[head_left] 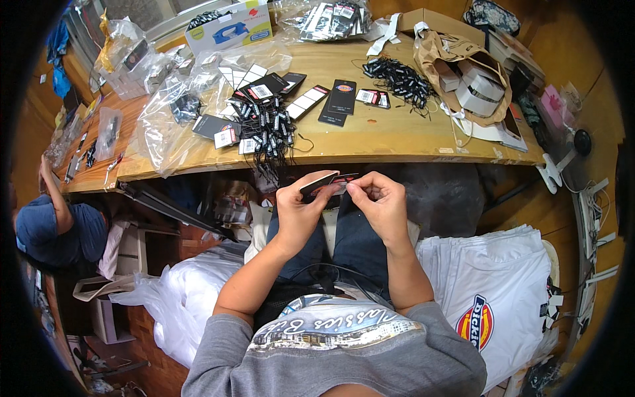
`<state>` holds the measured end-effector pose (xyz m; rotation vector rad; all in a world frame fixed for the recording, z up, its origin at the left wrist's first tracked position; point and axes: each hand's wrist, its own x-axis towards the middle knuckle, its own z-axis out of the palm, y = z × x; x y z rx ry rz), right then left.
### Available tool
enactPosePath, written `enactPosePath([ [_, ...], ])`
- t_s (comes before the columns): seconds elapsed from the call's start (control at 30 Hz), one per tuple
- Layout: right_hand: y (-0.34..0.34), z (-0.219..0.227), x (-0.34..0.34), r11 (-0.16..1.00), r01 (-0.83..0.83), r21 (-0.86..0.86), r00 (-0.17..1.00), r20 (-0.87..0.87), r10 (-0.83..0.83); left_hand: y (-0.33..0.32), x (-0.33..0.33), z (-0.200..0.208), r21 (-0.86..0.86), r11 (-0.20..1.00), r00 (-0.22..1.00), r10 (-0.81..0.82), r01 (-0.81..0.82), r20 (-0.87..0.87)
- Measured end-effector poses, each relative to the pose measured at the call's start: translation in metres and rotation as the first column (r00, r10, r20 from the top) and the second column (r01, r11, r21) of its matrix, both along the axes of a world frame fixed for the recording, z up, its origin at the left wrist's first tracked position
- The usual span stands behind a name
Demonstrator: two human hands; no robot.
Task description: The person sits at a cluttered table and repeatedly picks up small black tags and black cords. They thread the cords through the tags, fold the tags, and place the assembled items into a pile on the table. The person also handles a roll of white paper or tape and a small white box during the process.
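Above my lap, just off the table's front edge, my left hand grips a small stack of dark hang tags between thumb and fingers. My right hand meets it from the other side, thumb and forefinger pinched at the tags' right end; whatever sits in that pinch is too small to make out. On the table beyond lies a heap of black tag strings with several tags mixed in. Black hang tags lie beside white-labelled ones. A second bundle of black strings rests farther right.
The wooden table spans the view. At its back stand a printed box, bagged tags and a brown paper bag. Folded white T-shirts are at my right, a white plastic bag at my left. Another person sits far left.
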<state>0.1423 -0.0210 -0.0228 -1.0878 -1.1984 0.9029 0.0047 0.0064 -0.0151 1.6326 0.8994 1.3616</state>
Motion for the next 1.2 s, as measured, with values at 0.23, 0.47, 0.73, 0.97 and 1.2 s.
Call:
enactPosePath([
  [0.23,0.000,-0.003,-0.005,0.998,0.038,0.040,0.999,-0.033,-0.037,0.003,-0.002,0.002,0.364,0.931,0.982,0.035,0.036,-0.186],
  [0.47,0.003,-0.010,-0.007,0.983,0.150,0.103,0.981,0.106,-0.161,0.006,-0.006,0.005,0.271,0.935,0.938,-0.138,0.229,-0.317],
  [0.73,-0.005,0.005,-0.012,0.907,0.191,0.375,0.919,0.256,-0.300,0.004,-0.014,0.003,0.039,0.990,0.963,-0.124,0.137,-0.240],
  [0.97,-0.007,0.008,-0.010,0.904,0.183,0.387,0.912,0.275,-0.303,-0.002,-0.011,0.010,0.253,0.958,0.932,-0.038,0.136,-0.360],
  [1.2,-0.006,0.007,-0.007,0.927,0.165,0.336,0.932,0.255,-0.258,0.000,-0.017,0.013,0.401,0.871,0.827,-0.010,0.283,-0.562],
])
